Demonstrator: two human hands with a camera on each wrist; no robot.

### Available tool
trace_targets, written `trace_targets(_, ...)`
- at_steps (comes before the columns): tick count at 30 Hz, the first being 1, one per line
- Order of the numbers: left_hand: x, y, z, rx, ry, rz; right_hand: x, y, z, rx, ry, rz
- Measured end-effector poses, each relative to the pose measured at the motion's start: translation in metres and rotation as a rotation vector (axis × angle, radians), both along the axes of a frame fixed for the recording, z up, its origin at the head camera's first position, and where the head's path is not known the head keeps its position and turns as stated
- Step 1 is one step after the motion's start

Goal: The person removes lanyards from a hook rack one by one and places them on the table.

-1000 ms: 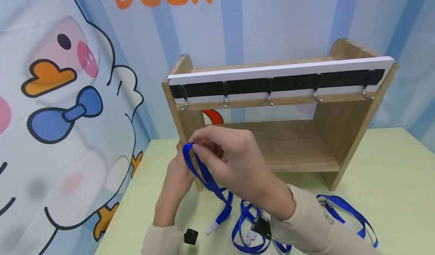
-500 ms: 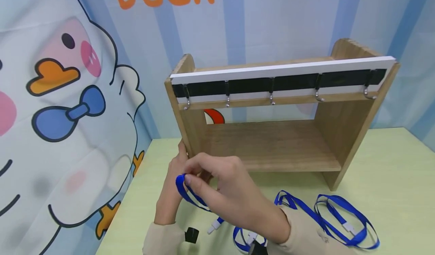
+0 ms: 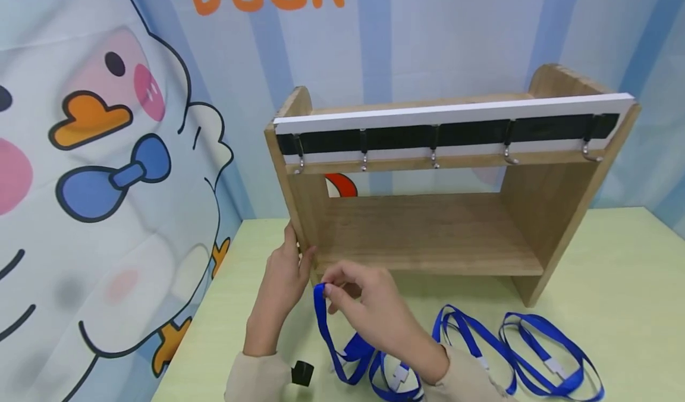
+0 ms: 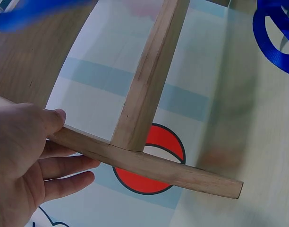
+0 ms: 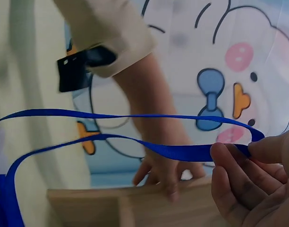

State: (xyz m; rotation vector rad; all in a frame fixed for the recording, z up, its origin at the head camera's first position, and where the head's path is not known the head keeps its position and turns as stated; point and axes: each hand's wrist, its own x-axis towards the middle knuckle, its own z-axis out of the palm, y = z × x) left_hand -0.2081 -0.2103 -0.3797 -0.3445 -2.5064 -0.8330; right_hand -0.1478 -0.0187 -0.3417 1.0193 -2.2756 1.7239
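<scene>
My right hand (image 3: 369, 307) pinches the loop of a blue lanyard (image 3: 321, 319) between thumb and fingertips, in front of the shelf's lower left corner. In the right wrist view, the lanyard strap (image 5: 182, 152) stretches leftward in two strands from the pinching hand (image 5: 258, 179). My left hand (image 3: 283, 277) holds the left side panel of a wooden shelf (image 3: 428, 232). Its thumb and fingers lie on opposite sides of the panel edge (image 4: 149, 163) in the left wrist view. Across the shelf's top front runs a black strip (image 3: 396, 137) with several metal hooks (image 3: 434, 158), all bare.
More blue lanyards with white clips (image 3: 553, 366) lie on the pale table (image 3: 615, 271) in front of the shelf, partly behind the right forearm. A black cube-like piece (image 3: 302, 373) sits at the left wrist. A duck-print cloth (image 3: 134, 241) hangs left and behind.
My right hand has come down with the lanyard loop, from in front of the shelf's left side toward the table. My left hand stays on the side panel.
</scene>
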Motion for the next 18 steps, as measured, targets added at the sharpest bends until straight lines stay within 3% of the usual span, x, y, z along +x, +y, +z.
trace_targets(10,0.0,0.001,-0.001,-0.005,0.015,-0.01,-0.028,0.0,-0.022,-0.034,-0.19,-0.026)
trace_targets(18,0.0,0.0,0.0,-0.016,0.025,-0.002,-0.038,0.003,-0.048,0.081,-0.149,-0.1)
